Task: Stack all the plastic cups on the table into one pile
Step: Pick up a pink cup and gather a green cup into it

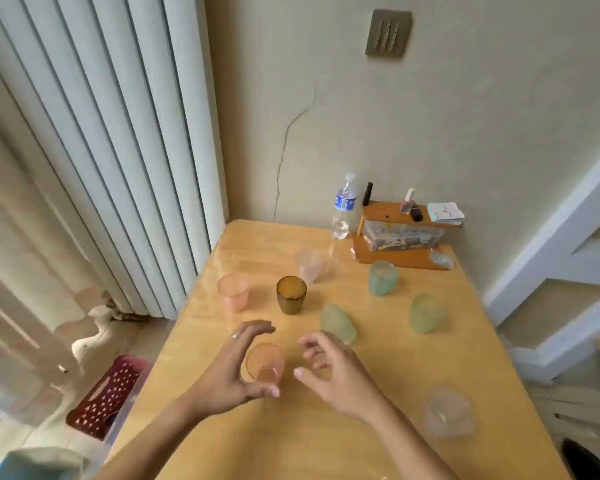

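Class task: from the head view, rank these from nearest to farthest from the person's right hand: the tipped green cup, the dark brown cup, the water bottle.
From the right hand:
1. Tipped green cup, lying on its side just beyond the fingers.
2. Dark brown cup, upright, further back and to the left.
3. Water bottle, standing at the table's far edge by the wall.

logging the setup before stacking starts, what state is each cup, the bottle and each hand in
orange cup: upright, between the hands
left hand: open, curled around it
right hand: open, empty
brown cup: upright
pink cup: upright
clear pink cup: upright
teal cup: upright
green cup: tipped over
light green cup: upright
clear cup: upright
water bottle: upright, capped
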